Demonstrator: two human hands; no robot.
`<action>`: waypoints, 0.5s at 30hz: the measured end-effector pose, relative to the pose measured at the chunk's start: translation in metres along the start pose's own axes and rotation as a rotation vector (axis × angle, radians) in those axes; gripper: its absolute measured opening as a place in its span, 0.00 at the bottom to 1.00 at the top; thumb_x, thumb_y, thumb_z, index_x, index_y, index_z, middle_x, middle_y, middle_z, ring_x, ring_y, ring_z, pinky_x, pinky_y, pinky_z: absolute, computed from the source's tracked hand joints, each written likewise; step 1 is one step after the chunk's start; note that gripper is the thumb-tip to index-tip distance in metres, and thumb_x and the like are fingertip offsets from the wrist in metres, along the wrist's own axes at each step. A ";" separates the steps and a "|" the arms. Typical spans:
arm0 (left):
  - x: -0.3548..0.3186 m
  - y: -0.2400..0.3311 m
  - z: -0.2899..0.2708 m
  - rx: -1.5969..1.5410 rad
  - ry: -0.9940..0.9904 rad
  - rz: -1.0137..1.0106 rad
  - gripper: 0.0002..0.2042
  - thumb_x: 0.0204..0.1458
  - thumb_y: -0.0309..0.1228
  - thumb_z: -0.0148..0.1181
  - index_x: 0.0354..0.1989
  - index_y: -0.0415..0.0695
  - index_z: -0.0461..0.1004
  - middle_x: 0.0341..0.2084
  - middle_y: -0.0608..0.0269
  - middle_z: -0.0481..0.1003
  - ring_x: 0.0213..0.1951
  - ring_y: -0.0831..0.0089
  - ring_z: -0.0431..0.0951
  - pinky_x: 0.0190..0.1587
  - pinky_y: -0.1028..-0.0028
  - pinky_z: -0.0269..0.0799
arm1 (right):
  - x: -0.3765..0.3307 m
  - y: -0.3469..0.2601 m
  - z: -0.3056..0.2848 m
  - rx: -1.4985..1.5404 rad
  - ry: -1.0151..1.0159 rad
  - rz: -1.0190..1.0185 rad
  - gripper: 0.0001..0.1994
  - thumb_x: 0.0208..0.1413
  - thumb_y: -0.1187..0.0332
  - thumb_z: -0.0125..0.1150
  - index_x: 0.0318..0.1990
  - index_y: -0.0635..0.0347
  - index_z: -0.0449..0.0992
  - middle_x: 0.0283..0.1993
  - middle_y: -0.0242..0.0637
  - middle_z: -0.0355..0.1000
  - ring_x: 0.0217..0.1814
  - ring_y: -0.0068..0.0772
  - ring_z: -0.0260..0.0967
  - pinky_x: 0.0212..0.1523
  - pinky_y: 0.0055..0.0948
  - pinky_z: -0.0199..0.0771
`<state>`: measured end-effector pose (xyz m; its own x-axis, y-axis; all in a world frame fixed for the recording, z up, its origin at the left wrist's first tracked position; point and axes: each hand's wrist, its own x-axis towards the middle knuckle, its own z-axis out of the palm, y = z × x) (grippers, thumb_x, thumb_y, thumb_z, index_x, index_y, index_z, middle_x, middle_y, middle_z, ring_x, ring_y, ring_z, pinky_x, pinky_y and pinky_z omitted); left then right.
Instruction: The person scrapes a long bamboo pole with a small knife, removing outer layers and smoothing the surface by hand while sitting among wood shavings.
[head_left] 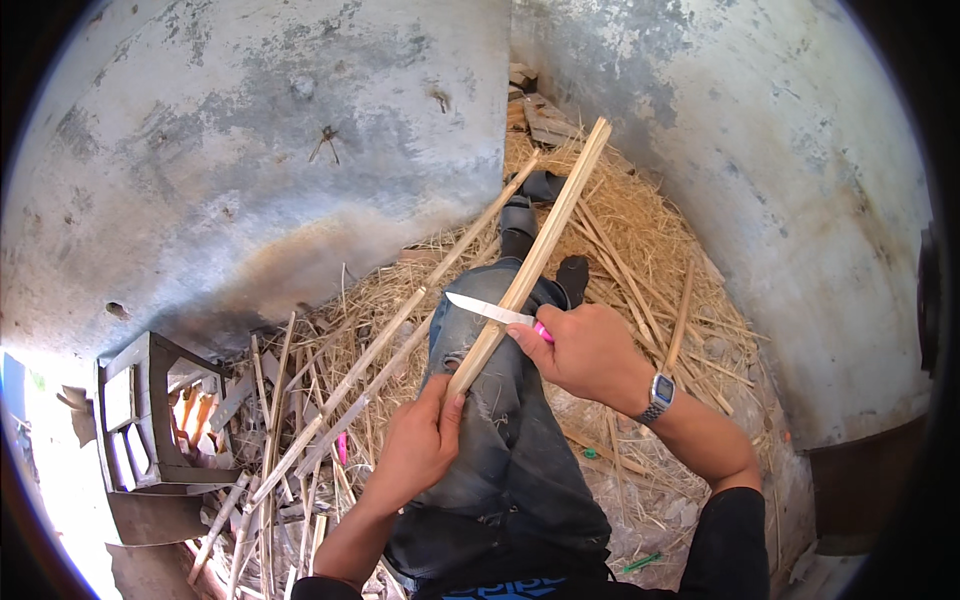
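Note:
My left hand [420, 440] grips the near end of a long pale wooden strip [545, 240] that slants up and away over my lap toward the far wall. My right hand [585, 350], a wristwatch [657, 395] on its wrist, holds a small knife with a pink handle [543, 332]. The knife's blade [478, 309] lies across the strip, pointing left, its edge against the wood. My outstretched legs in torn grey jeans [505, 440] lie beneath both hands.
Straw and wood shavings [640, 230] cover the floor around my legs. Several long split sticks [345, 390] lie to my left. A small wooden stool or crate [150, 420] stands at far left. Weathered concrete walls [250, 150] close in behind and at right.

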<state>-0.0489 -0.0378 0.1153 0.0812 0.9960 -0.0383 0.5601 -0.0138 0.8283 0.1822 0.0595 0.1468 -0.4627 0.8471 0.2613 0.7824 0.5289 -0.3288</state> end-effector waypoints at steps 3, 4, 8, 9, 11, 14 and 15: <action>-0.003 -0.007 0.003 0.030 0.051 0.007 0.09 0.70 0.34 0.51 0.47 0.40 0.72 0.19 0.50 0.72 0.22 0.51 0.75 0.28 0.59 0.66 | 0.005 0.002 0.015 -0.041 0.016 -0.023 0.29 0.68 0.45 0.54 0.22 0.60 0.74 0.13 0.46 0.68 0.16 0.53 0.71 0.19 0.46 0.70; -0.005 -0.009 0.004 0.035 0.053 -0.006 0.09 0.70 0.34 0.52 0.47 0.41 0.72 0.19 0.49 0.71 0.22 0.50 0.74 0.28 0.58 0.65 | 0.005 0.005 0.020 -0.074 0.031 -0.053 0.30 0.68 0.43 0.53 0.22 0.59 0.74 0.13 0.45 0.69 0.15 0.51 0.71 0.17 0.45 0.71; -0.008 -0.013 0.004 0.052 0.068 -0.020 0.09 0.70 0.34 0.52 0.47 0.41 0.72 0.18 0.48 0.70 0.21 0.49 0.73 0.28 0.57 0.65 | 0.011 0.013 0.026 -0.184 0.080 -0.138 0.32 0.67 0.39 0.52 0.20 0.56 0.72 0.11 0.42 0.68 0.12 0.46 0.70 0.13 0.42 0.69; -0.008 -0.014 0.004 0.056 0.074 -0.015 0.09 0.70 0.34 0.52 0.47 0.41 0.72 0.18 0.48 0.70 0.21 0.48 0.72 0.28 0.57 0.65 | 0.013 0.017 0.028 -0.197 0.090 -0.166 0.31 0.67 0.38 0.52 0.20 0.56 0.71 0.11 0.41 0.68 0.12 0.45 0.70 0.13 0.41 0.69; -0.008 -0.014 0.003 0.041 0.075 -0.012 0.09 0.70 0.34 0.52 0.47 0.41 0.73 0.18 0.48 0.70 0.21 0.48 0.72 0.28 0.57 0.65 | 0.018 0.027 0.031 -0.227 0.124 -0.223 0.31 0.66 0.37 0.53 0.21 0.55 0.71 0.11 0.40 0.68 0.12 0.42 0.70 0.13 0.40 0.68; -0.008 -0.019 0.005 0.023 0.097 0.015 0.09 0.70 0.34 0.52 0.46 0.41 0.73 0.18 0.48 0.70 0.21 0.49 0.72 0.28 0.57 0.65 | 0.025 0.043 0.028 -0.287 0.202 -0.268 0.31 0.66 0.37 0.53 0.21 0.54 0.71 0.12 0.38 0.68 0.11 0.41 0.70 0.12 0.40 0.67; -0.008 -0.019 0.006 0.018 0.108 0.028 0.10 0.70 0.34 0.52 0.46 0.41 0.73 0.18 0.48 0.70 0.21 0.49 0.72 0.28 0.58 0.65 | 0.027 0.052 0.029 -0.264 0.223 -0.297 0.30 0.66 0.37 0.53 0.22 0.53 0.71 0.12 0.37 0.68 0.11 0.41 0.69 0.12 0.40 0.66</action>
<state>-0.0557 -0.0459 0.0964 0.0081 0.9989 0.0462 0.5736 -0.0425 0.8181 0.1976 0.1115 0.1104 -0.6046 0.6136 0.5078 0.7224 0.6910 0.0252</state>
